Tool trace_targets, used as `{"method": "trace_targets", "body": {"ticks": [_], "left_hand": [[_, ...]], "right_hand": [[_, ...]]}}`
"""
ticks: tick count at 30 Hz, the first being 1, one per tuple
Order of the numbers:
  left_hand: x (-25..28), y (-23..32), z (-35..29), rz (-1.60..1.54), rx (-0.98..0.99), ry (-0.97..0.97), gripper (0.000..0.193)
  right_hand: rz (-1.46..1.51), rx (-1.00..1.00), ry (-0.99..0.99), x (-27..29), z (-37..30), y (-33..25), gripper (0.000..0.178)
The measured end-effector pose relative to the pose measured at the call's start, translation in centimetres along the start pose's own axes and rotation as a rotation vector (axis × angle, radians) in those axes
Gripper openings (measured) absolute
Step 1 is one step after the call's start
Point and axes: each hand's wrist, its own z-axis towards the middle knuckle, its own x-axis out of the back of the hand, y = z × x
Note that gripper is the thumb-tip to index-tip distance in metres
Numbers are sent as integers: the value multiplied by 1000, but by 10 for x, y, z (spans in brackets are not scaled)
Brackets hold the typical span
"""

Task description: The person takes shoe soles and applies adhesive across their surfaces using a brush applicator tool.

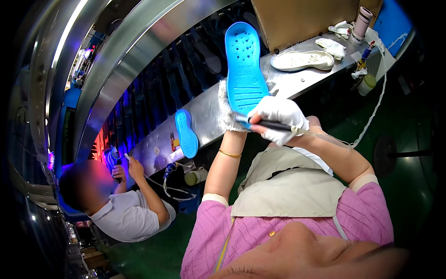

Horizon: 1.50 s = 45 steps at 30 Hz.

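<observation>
A bright blue shoe sole [245,69] stands nearly lengthwise in front of me, its small holes at the far end and its cross grooves nearer. My left hand [226,111], in a knitted white glove, grips the sole along its left edge; most of its fingers are hidden behind the sole. In my right hand [282,114], which wears a white glove with bare fingertips, is a black-handled brush [270,124]. Its light tip lies over the sole's near end; whether it touches the surface, I cannot tell. A thin clear tube runs from the handle off to the right.
A metal ledge [209,111] borders a dark slatted conveyor [172,69]. On the ledge are another blue sole [186,134], a cream sole [302,60] and crumpled white gloves [331,47]. A cardboard sheet [302,21] stands behind. At left, a co-worker [132,214] holds a sole.
</observation>
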Motion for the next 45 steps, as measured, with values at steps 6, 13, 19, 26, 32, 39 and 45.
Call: {"method": "trace_targets", "body": {"ticks": [6,13,19,26,32,39,45], "left_hand": [[8,-2,-5,129,-53,-7,63],[11,-24,-11,97,-110,-66,40],[-6,-17,-11,244,0,50,60],[-44,-24,-28,-10,256,-163,83],[-31,-17,-30,38,269,-101,75],[-28,-9,-31,-22,245,-16,79],[-36,-14,-31,14,329,-146,88]], "right_hand": [[305,-328,159,10,6,2,8],[-45,91,46,5,16,0,19],[512,-617,47,39,9,4,13],[92,-442,98,95,48,40,9],[-106,-31,227,76,24,59,16],[94,-170,-32,80,9,34,18],[-430,346,-149,123,64,23,19]]}}
